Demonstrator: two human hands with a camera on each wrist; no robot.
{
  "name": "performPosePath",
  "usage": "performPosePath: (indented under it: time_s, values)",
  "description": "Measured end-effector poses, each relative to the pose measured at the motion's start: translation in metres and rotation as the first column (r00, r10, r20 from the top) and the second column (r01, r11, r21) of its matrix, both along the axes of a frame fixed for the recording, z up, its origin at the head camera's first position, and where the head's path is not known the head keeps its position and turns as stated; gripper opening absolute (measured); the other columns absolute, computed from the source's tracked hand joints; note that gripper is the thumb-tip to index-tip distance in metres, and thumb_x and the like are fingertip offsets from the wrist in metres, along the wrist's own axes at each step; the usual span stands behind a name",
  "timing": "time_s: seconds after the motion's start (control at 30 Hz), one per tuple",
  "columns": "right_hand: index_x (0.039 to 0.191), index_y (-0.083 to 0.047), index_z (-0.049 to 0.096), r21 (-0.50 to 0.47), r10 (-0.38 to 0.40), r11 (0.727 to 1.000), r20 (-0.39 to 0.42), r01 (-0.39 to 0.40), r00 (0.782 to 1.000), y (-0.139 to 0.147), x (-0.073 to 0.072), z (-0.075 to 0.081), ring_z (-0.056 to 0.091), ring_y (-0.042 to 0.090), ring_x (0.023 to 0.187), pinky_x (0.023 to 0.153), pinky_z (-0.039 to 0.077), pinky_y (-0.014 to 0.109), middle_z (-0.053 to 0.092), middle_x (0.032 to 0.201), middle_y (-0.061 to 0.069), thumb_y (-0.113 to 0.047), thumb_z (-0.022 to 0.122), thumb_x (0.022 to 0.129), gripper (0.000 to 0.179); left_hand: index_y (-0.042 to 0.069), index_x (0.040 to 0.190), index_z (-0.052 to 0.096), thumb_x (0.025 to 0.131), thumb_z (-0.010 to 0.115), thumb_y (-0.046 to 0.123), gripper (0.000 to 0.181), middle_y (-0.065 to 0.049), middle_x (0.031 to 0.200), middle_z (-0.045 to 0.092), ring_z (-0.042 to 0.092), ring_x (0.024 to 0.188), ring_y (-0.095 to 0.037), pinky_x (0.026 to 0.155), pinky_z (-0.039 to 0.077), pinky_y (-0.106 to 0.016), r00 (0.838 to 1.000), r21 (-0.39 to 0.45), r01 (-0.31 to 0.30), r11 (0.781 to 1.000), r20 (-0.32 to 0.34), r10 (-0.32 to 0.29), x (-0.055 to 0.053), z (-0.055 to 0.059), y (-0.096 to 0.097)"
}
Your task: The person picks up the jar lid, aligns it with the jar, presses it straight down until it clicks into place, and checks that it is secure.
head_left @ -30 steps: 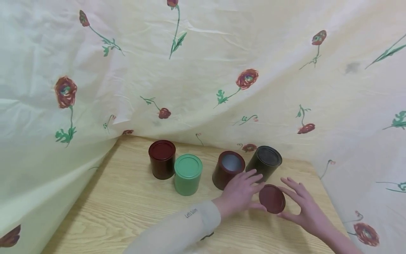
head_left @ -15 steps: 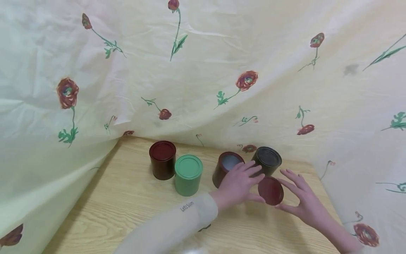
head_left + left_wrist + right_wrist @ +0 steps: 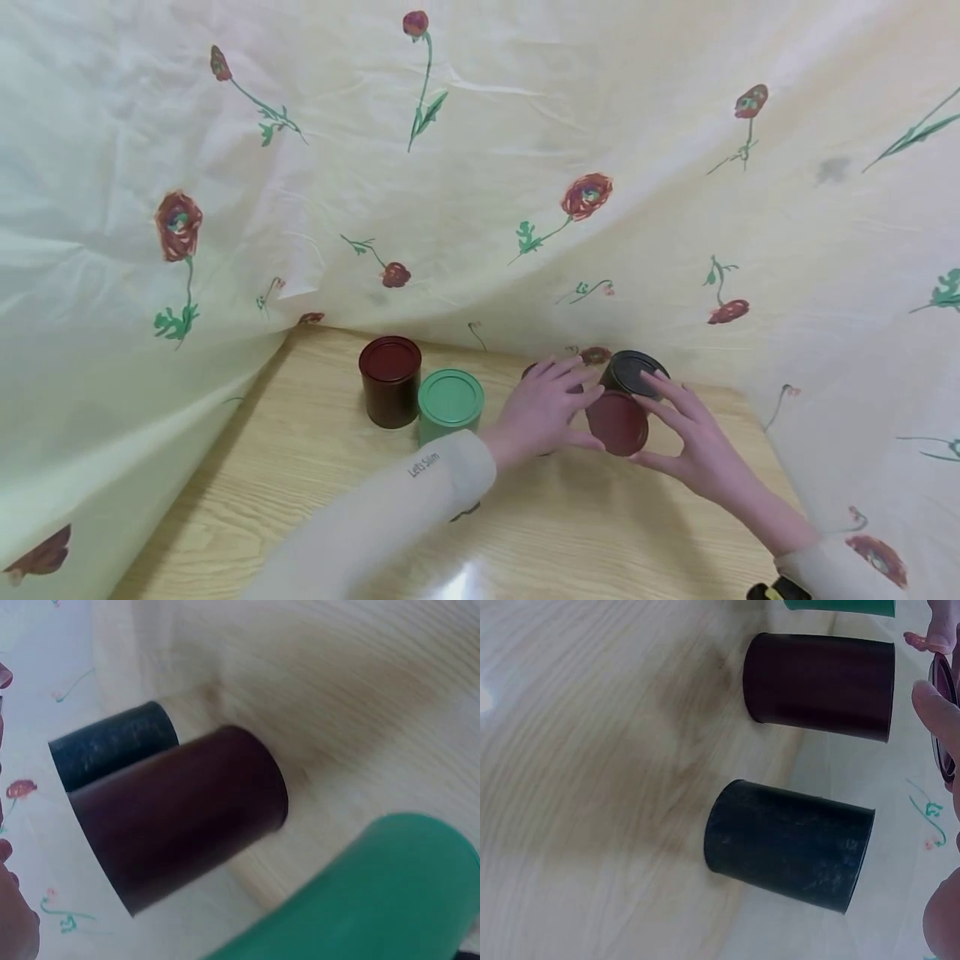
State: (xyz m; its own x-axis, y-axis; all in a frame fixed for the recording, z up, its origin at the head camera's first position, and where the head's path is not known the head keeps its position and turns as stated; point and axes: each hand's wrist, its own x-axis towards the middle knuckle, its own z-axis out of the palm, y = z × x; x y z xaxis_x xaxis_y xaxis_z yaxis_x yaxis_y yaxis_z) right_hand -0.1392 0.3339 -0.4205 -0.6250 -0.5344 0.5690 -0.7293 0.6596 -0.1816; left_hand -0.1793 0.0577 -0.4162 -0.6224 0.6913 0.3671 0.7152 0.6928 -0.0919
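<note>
Between my two hands a round dark red lid (image 3: 618, 423) is held up, tilted, in front of the black can (image 3: 621, 367). My left hand (image 3: 543, 408) grips its left edge with thumb and fingers spread around it. On the opposite edge, the thumb and fingers of my right hand (image 3: 693, 442) pinch the lid. The right wrist view catches the lid (image 3: 943, 712) edge-on beside the thumb. A dark red can (image 3: 180, 817) stands upright beneath my left hand, which covers most of it in the head view.
A green lidded can (image 3: 452, 398) and another dark red lidded can (image 3: 390, 375) stand to the left on the wooden table (image 3: 300, 467). Close behind the cans hangs a flowered cloth (image 3: 465, 192), which also drapes down both sides.
Both hands have carried the lid up and to the left, from near the table's front right to before the black can. My left hand now covers the open dark red can's mouth.
</note>
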Motion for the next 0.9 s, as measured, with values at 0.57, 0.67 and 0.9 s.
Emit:
performPosePath:
  time_s: [0.57,0.67,0.9]
  values:
    - [0.140,0.002,0.066,0.033,0.010,0.999,0.069,-0.012,0.998,-0.030,-0.036,0.009,0.042,0.050,0.147,0.133,0.011,0.050,0.051,0.157,0.026,-0.027,0.099,0.070,0.083,0.029,0.154,0.060,0.087,0.066,0.080,0.084,0.004,0.167,0.046,0.032,0.160,-0.021,0.133,0.017,-0.046,0.997,-0.013,-0.022,1.000,0.069,0.023,-0.026,0.016,-0.029]
    - [0.140,0.001,0.066,0.037,-0.004,0.999,0.075,0.001,0.997,-0.034,-0.041,0.009,0.043,0.051,0.145,0.132,0.014,0.055,0.051,0.157,0.026,-0.018,0.101,0.066,0.085,0.029,0.153,0.061,0.086,0.067,0.080,0.084,0.003,0.167,0.045,0.031,0.161,-0.022,0.134,0.016,-0.047,0.997,-0.011,-0.026,1.000,0.078,0.027,-0.031,0.015,-0.033]
    - [0.136,0.001,0.069,0.016,0.012,1.000,0.076,-0.013,0.997,-0.043,-0.053,0.007,0.043,0.053,0.144,0.127,0.020,0.068,0.052,0.154,0.027,-0.014,0.102,0.066,0.080,0.028,0.155,0.059,0.088,0.065,0.080,0.085,0.003,0.170,0.040,0.026,0.163,-0.022,0.134,0.009,-0.047,0.993,-0.035,-0.033,0.999,0.111,0.037,-0.041,0.015,-0.041]
